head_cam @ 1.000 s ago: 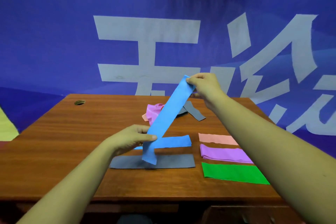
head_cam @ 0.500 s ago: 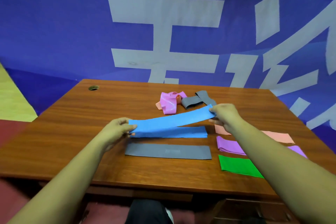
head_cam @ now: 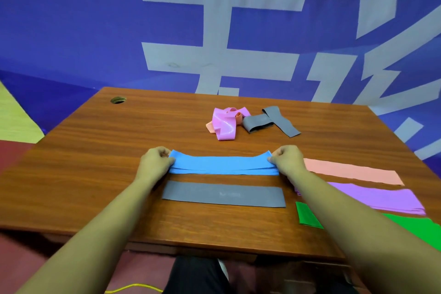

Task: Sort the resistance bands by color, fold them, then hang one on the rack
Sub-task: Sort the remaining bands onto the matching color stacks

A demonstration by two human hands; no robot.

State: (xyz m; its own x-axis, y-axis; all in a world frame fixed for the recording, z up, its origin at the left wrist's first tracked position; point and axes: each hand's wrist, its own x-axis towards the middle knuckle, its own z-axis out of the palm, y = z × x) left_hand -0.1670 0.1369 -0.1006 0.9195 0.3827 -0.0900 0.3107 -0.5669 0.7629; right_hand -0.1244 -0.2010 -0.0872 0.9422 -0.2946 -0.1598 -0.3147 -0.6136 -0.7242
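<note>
At the centre of the frame a blue band (head_cam: 224, 164) is pinched at both ends: the left hand (head_cam: 156, 162) is closed on its left end and the right hand (head_cam: 287, 159) on its right end. It is being laid onto blue material already flat on the worktop (head_cam: 95, 174); how many blue layers lie beneath cannot be told.

A likely fault is misalignment: if one end is released before the other, the elastic could be expected to spring back and leave the edges skewed. The grey band (head_cam: 223, 194) just below could also be dragged by a forearm.

Counted, to the right of the frame: one salmon strip (head_cam: 353, 172), one purple stack (head_cam: 381, 198) and one green band (head_cam: 307, 216), partly hidden by the right arm. One flat grey band is seen at centre. In the unsorted heap (head_cam: 250, 123) toward the upper middle, at least one pink, one salmon and one grey band are made out. No rack is in view.
</note>
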